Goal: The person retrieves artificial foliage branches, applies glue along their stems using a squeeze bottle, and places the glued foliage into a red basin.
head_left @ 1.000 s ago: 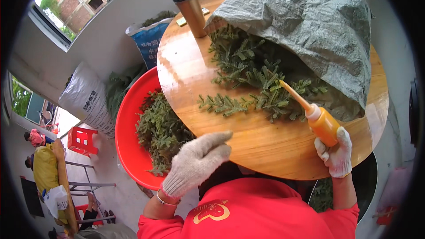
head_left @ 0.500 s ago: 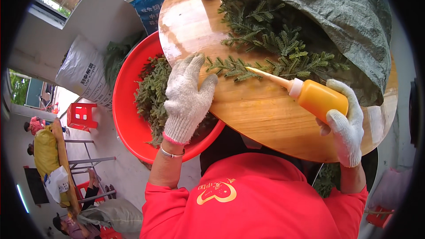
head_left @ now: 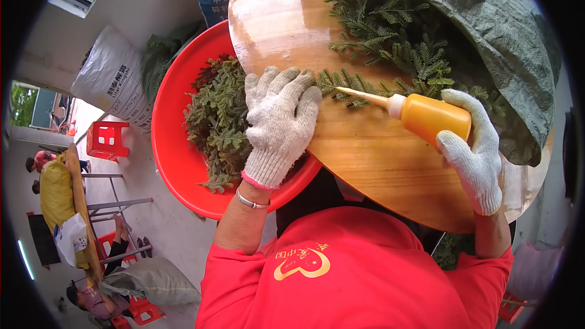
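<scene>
My left hand [head_left: 280, 123], in a white knitted glove, is over the near left edge of the wooden table. Its forefinger and thumb come together on the tip of a green conifer sprig [head_left: 352, 80]; the exact contact is partly hidden. In my gloved right hand [head_left: 474, 149] is an orange squeeze bottle [head_left: 436, 123], tilted to the left. Its long pale nozzle [head_left: 364, 96] points at the sprig close to my left fingertips. Whether the nozzle touches the needles I cannot tell. The sprig joins a heap of conifer branches [head_left: 396, 30] on the table.
Beside the table on the left stands a red tub [head_left: 177, 173] holding cut greenery [head_left: 216, 119]. A grey-green woven sheet [head_left: 499, 36] covers part of the branches. Sacks [head_left: 113, 79] and a red stool [head_left: 107, 140] are farther left. A person [head_left: 91, 301] sits at lower left.
My left hand has shifted right, bringing forefinger and thumb onto the sprig's tip. The bottle's nozzle has moved left along the sprig. The whole view has shifted a little.
</scene>
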Motion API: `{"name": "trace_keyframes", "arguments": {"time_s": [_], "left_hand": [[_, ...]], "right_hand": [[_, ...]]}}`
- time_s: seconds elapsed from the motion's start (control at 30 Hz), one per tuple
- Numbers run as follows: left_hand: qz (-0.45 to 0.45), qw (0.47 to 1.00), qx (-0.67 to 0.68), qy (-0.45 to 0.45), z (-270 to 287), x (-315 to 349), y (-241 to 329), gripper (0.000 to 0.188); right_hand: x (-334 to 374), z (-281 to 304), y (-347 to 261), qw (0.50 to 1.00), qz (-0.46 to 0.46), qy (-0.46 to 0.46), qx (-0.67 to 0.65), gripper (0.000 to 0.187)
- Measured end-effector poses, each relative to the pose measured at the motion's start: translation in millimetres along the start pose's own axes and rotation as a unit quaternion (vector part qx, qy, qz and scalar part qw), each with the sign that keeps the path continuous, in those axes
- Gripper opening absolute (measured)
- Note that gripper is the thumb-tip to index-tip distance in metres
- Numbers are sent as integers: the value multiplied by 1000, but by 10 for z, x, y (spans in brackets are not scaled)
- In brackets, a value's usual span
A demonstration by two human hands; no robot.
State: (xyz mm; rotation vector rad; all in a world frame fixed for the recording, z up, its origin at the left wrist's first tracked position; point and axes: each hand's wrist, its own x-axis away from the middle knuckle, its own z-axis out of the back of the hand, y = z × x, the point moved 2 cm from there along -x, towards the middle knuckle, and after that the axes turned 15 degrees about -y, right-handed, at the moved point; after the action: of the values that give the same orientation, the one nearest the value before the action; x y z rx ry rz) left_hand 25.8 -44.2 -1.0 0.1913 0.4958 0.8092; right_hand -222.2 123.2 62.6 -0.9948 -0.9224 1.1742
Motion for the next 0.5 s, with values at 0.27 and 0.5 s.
{"name": "trace_keyframes", "arguments": {"time_s": [0.27,0.5], "left_hand": [[32,999,31,15,-65,-95,-20,21],[46,998,39,-2,-90,-78,-58,23]], "right_hand": [[56,-11,-2,1000,-9,-3,26,57],[-47,21,-198,999,-3,5,54,58]]}}
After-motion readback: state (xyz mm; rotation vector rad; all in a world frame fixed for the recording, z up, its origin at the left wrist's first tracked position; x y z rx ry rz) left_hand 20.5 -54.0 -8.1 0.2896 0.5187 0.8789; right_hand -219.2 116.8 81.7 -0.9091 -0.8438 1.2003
